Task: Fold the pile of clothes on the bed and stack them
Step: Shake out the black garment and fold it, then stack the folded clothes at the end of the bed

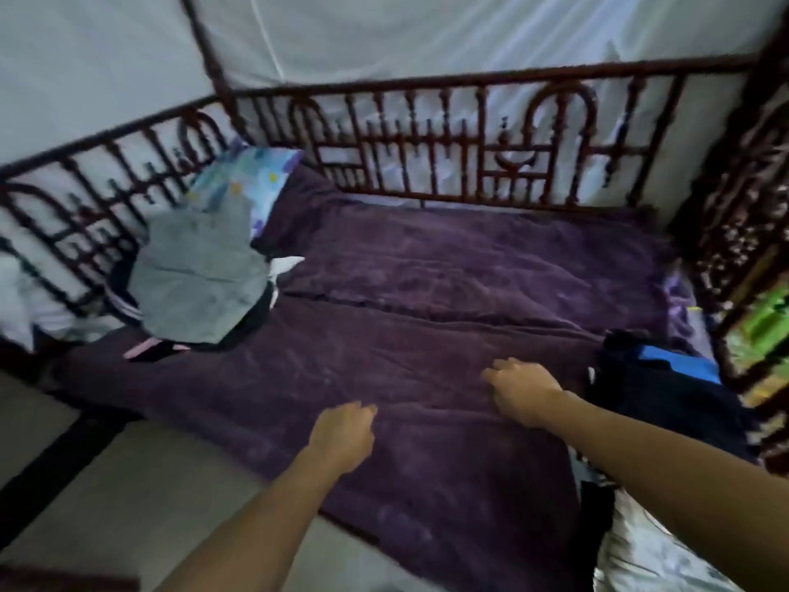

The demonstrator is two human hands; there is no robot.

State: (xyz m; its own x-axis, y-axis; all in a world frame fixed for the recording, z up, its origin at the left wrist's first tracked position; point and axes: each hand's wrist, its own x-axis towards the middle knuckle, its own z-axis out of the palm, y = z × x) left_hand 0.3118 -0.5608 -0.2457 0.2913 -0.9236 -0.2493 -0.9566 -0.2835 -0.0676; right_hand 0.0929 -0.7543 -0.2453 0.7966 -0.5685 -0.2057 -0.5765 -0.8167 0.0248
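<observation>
A purple blanket (448, 267) covers the bed. On its left side lies a pile of clothes with a grey garment (200, 271) on top and dark and pink pieces under it. At the right edge sits a heap of dark clothes (657, 395) with a blue piece (679, 363) showing. My left hand (341, 433) hovers over the blanket near the front edge, its fingers loosely curled and holding nothing. Next to the dark heap, my right hand (523, 393) is over the blanket with curled fingers; whether it touches or pinches the fabric is unclear.
A dark red wooden railing (427, 134) runs round the back and left of the bed, with white netting behind it. A patterned blue pillow (252, 177) leans in the back left corner. Pale floor (106, 484) lies at the front left. Light patterned cloth (649, 557) sits at the lower right.
</observation>
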